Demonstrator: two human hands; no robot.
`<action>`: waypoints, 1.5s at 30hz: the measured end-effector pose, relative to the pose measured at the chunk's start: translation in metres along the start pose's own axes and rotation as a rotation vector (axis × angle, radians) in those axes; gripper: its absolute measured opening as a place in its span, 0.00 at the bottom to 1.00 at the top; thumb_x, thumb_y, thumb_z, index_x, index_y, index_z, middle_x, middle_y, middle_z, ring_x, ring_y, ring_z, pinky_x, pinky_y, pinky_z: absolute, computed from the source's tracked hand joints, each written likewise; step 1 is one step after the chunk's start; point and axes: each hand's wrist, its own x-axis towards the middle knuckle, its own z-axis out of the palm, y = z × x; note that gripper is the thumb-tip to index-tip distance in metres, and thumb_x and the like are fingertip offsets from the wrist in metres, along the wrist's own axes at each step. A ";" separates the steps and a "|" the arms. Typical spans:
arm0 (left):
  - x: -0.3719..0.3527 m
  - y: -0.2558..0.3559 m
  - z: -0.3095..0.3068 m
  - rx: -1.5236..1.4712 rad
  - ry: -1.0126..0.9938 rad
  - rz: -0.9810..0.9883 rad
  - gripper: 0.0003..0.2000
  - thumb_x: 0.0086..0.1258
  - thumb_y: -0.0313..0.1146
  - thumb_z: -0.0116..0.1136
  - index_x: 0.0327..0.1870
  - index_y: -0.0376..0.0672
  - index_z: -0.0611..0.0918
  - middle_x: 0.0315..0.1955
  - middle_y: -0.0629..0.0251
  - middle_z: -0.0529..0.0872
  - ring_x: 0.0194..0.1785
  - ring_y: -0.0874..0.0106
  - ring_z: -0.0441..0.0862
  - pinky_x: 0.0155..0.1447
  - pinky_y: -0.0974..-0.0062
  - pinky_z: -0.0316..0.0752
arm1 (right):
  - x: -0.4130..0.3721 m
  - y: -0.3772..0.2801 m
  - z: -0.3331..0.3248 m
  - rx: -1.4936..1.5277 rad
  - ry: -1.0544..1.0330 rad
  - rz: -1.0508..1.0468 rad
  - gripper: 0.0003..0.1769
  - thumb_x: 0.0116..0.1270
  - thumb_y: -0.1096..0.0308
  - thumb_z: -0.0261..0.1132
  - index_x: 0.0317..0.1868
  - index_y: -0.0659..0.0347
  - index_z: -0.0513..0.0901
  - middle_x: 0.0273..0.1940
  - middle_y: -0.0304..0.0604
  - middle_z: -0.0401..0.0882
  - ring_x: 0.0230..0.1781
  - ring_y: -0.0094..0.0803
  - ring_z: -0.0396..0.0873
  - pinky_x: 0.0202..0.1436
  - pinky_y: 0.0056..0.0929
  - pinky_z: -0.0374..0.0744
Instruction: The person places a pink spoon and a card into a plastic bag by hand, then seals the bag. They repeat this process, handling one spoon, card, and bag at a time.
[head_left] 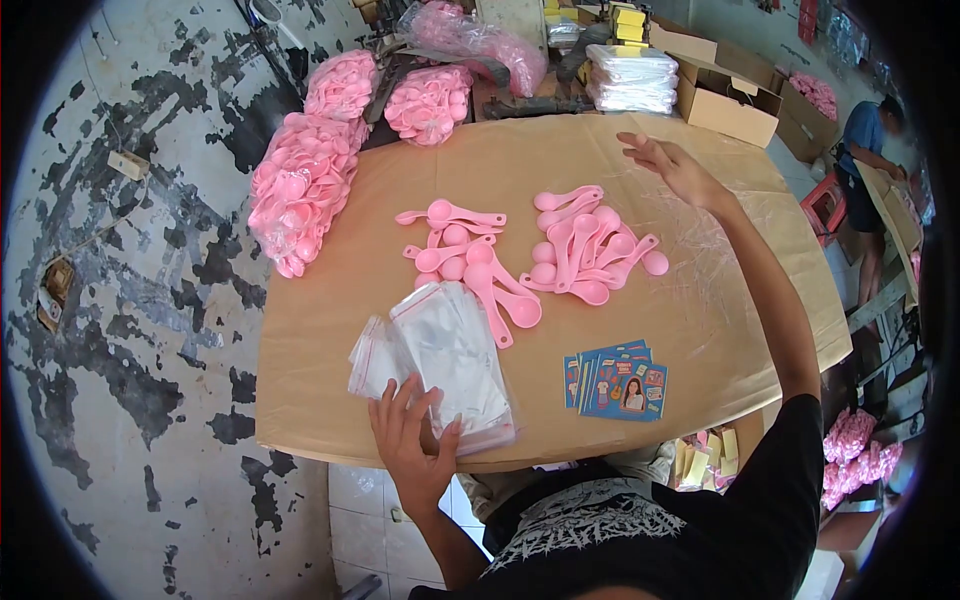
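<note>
My left hand (412, 440) rests with spread fingers on the lower edge of a stack of clear plastic bags (455, 350), near the table's front edge. Away at the far right of the table, my right hand (672, 172) is raised with its fingers stretched out, holding nothing. Pink measuring spoons lie in two loose piles: a left pile (480, 265) just beyond the bags, and a right pile (590, 245) nearer my right hand. A small fanned stack of blue printed cards (625, 385) lies to the right of the bags.
Bulging bags of pink spoons (305, 190) stand along the table's left back edge. Behind the table are a stack of clear packages (632, 80) and an open cardboard box (728, 100). A peeling wall (150, 300) borders the left. Another person (868, 150) works at the far right.
</note>
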 end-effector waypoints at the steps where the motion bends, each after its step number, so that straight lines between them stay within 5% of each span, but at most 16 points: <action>1: 0.000 0.000 0.000 0.001 0.001 0.003 0.18 0.62 0.41 0.63 0.52 0.45 0.82 0.62 0.59 0.78 0.70 0.50 0.67 0.75 0.44 0.48 | 0.004 0.006 -0.004 -0.041 0.024 -0.039 0.39 0.76 0.36 0.40 0.66 0.63 0.73 0.55 0.52 0.77 0.55 0.35 0.75 0.61 0.32 0.72; 5: 0.000 -0.002 -0.001 0.011 0.009 0.007 0.18 0.60 0.41 0.65 0.51 0.46 0.83 0.62 0.60 0.79 0.69 0.49 0.68 0.73 0.42 0.50 | 0.002 -0.026 -0.019 -0.158 0.117 0.021 0.27 0.75 0.47 0.55 0.48 0.66 0.84 0.29 0.40 0.82 0.27 0.24 0.74 0.38 0.29 0.77; 8: 0.002 0.000 -0.001 0.028 0.009 0.012 0.18 0.62 0.41 0.63 0.51 0.45 0.82 0.61 0.58 0.79 0.69 0.49 0.68 0.74 0.44 0.51 | -0.003 -0.026 -0.057 0.064 0.016 0.064 0.23 0.75 0.51 0.58 0.48 0.66 0.84 0.25 0.38 0.79 0.26 0.23 0.71 0.35 0.28 0.74; 10: 0.000 0.004 0.000 0.035 0.009 0.012 0.17 0.64 0.42 0.61 0.51 0.44 0.82 0.60 0.58 0.79 0.68 0.49 0.69 0.74 0.45 0.52 | 0.004 0.036 -0.075 -0.015 -0.090 -0.046 0.22 0.75 0.51 0.57 0.50 0.62 0.84 0.31 0.42 0.82 0.35 0.26 0.79 0.48 0.27 0.77; 11: -0.001 0.005 0.000 0.040 0.005 0.018 0.17 0.63 0.41 0.61 0.51 0.43 0.82 0.60 0.58 0.80 0.67 0.49 0.70 0.74 0.46 0.53 | 0.003 0.086 -0.069 -0.455 -0.059 -0.163 0.23 0.75 0.50 0.56 0.51 0.61 0.83 0.34 0.43 0.83 0.39 0.27 0.80 0.52 0.28 0.77; 13: 0.007 0.000 -0.002 0.066 0.026 0.058 0.18 0.63 0.41 0.62 0.51 0.43 0.82 0.60 0.57 0.80 0.66 0.49 0.70 0.73 0.47 0.55 | 0.004 0.071 -0.068 -0.691 -0.022 -0.148 0.22 0.74 0.52 0.57 0.56 0.59 0.81 0.48 0.48 0.84 0.52 0.34 0.81 0.66 0.33 0.73; 16: -0.001 0.001 0.006 0.060 0.063 0.043 0.18 0.62 0.42 0.63 0.50 0.44 0.82 0.59 0.58 0.80 0.65 0.49 0.71 0.72 0.47 0.56 | -0.005 0.031 -0.087 0.681 0.082 -0.012 0.22 0.72 0.62 0.60 0.64 0.58 0.76 0.54 0.50 0.82 0.54 0.37 0.81 0.65 0.38 0.74; 20: 0.001 -0.001 0.003 0.073 0.066 0.055 0.18 0.60 0.43 0.64 0.49 0.46 0.83 0.58 0.59 0.81 0.64 0.50 0.73 0.71 0.46 0.56 | 0.000 0.050 -0.104 -0.277 -0.307 -0.027 0.22 0.73 0.64 0.58 0.65 0.60 0.75 0.53 0.47 0.84 0.52 0.35 0.82 0.62 0.36 0.77; 21: 0.002 -0.001 0.008 0.077 0.082 0.061 0.18 0.60 0.43 0.64 0.49 0.46 0.83 0.57 0.59 0.81 0.64 0.50 0.73 0.71 0.46 0.57 | -0.017 0.008 -0.090 0.500 0.100 -0.058 0.18 0.67 0.63 0.65 0.55 0.62 0.82 0.47 0.45 0.85 0.49 0.31 0.82 0.58 0.33 0.78; 24: 0.002 0.001 0.009 0.079 0.079 0.049 0.19 0.59 0.44 0.64 0.49 0.46 0.83 0.57 0.59 0.81 0.64 0.50 0.73 0.70 0.45 0.57 | -0.008 0.032 -0.061 -0.693 0.058 -0.252 0.14 0.67 0.67 0.64 0.51 0.63 0.84 0.44 0.47 0.85 0.48 0.29 0.82 0.54 0.34 0.79; 25: 0.003 0.003 0.007 0.086 0.074 0.054 0.19 0.60 0.45 0.64 0.49 0.46 0.83 0.57 0.58 0.81 0.64 0.50 0.73 0.71 0.46 0.57 | 0.002 0.022 -0.045 -0.615 0.001 -0.396 0.14 0.68 0.69 0.62 0.52 0.65 0.82 0.41 0.49 0.85 0.43 0.33 0.84 0.48 0.34 0.81; 27: 0.004 0.001 0.009 0.085 0.074 0.071 0.19 0.60 0.46 0.64 0.48 0.46 0.83 0.58 0.59 0.81 0.64 0.50 0.73 0.70 0.46 0.57 | -0.009 -0.036 -0.011 0.026 -0.008 0.013 0.12 0.69 0.71 0.60 0.50 0.66 0.83 0.39 0.49 0.87 0.37 0.40 0.85 0.44 0.35 0.81; 31: 0.006 0.007 0.000 0.026 -0.004 0.072 0.21 0.63 0.42 0.62 0.54 0.42 0.81 0.60 0.56 0.79 0.66 0.50 0.72 0.72 0.47 0.56 | -0.030 -0.126 0.057 -0.123 -0.185 -0.386 0.11 0.69 0.69 0.60 0.46 0.64 0.84 0.30 0.47 0.85 0.30 0.45 0.82 0.38 0.40 0.79; 33: 0.003 0.003 -0.002 -0.188 0.043 -0.054 0.22 0.65 0.38 0.60 0.58 0.39 0.78 0.62 0.53 0.77 0.67 0.49 0.70 0.73 0.49 0.56 | -0.027 -0.134 0.104 -0.111 -0.226 -0.634 0.09 0.69 0.68 0.62 0.45 0.61 0.85 0.28 0.47 0.83 0.24 0.35 0.80 0.31 0.35 0.77; 41: 0.046 -0.067 -0.026 0.155 0.029 -0.437 0.34 0.64 0.45 0.66 0.66 0.32 0.71 0.67 0.44 0.69 0.71 0.49 0.63 0.75 0.57 0.56 | -0.030 -0.193 0.144 -0.081 -0.340 -0.679 0.10 0.69 0.63 0.63 0.40 0.58 0.86 0.29 0.44 0.84 0.29 0.37 0.82 0.35 0.38 0.77; 45: 0.057 -0.073 -0.033 0.253 -0.111 -0.307 0.36 0.55 0.51 0.72 0.59 0.32 0.77 0.62 0.49 0.72 0.67 0.53 0.64 0.71 0.59 0.59 | -0.024 -0.183 0.155 -0.146 -0.407 -0.613 0.12 0.69 0.60 0.62 0.42 0.60 0.86 0.34 0.46 0.85 0.37 0.38 0.83 0.43 0.40 0.78</action>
